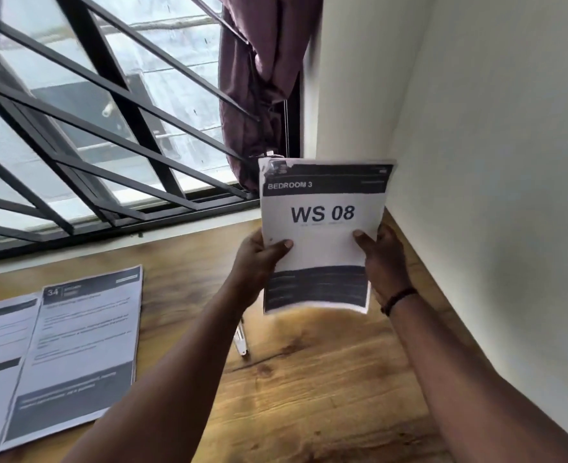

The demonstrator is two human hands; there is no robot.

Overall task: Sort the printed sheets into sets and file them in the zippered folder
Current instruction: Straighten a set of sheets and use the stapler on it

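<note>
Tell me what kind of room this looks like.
Probably a room in a home, used as a desk corner: a wooden desk against a barred window, a tied-back curtain, and a held sheet headed BEDROOM 3.

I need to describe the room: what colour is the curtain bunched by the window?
Dark maroon-purple, plain; the curtain shows best in the head view.
</note>
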